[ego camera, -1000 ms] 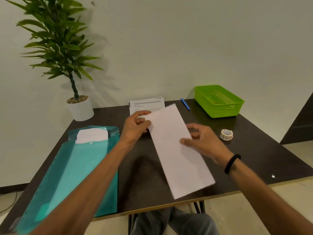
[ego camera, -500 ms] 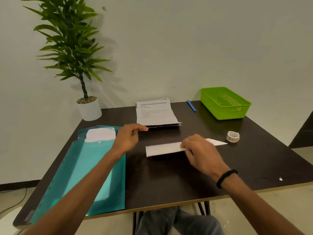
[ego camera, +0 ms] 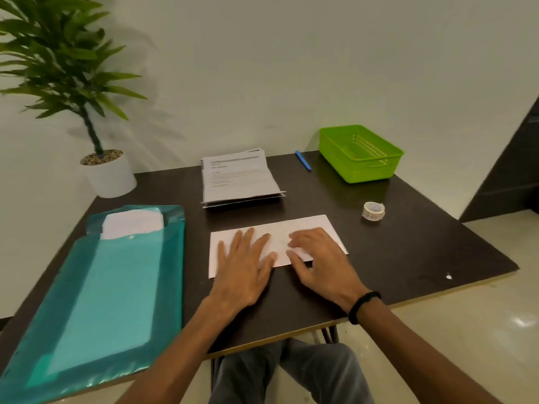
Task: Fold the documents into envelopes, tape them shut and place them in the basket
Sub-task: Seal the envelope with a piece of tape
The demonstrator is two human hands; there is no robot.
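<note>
A folded white document (ego camera: 306,225) lies flat across the middle of the dark table (ego camera: 423,252). My left hand (ego camera: 245,266) presses on its left half with fingers spread straight. My right hand (ego camera: 318,258) rests on its right half, fingers slightly bent and touching the paper. A stack of printed documents (ego camera: 236,176) sits behind it. The green basket (ego camera: 361,153) stands at the back right. A roll of clear tape (ego camera: 373,211) lies to the right of the paper. White envelopes (ego camera: 131,223) stick out of a teal folder (ego camera: 102,287) on the left.
A potted plant (ego camera: 108,173) stands at the back left corner against the wall. A blue pen (ego camera: 303,160) lies between the document stack and the basket. The table's front edge runs just below my wrists, with my knees under it.
The paper, long and unfolded a second ago, now lies folded and crosswise on the table. My left hand has come onto it, and both hands now press it flat.
</note>
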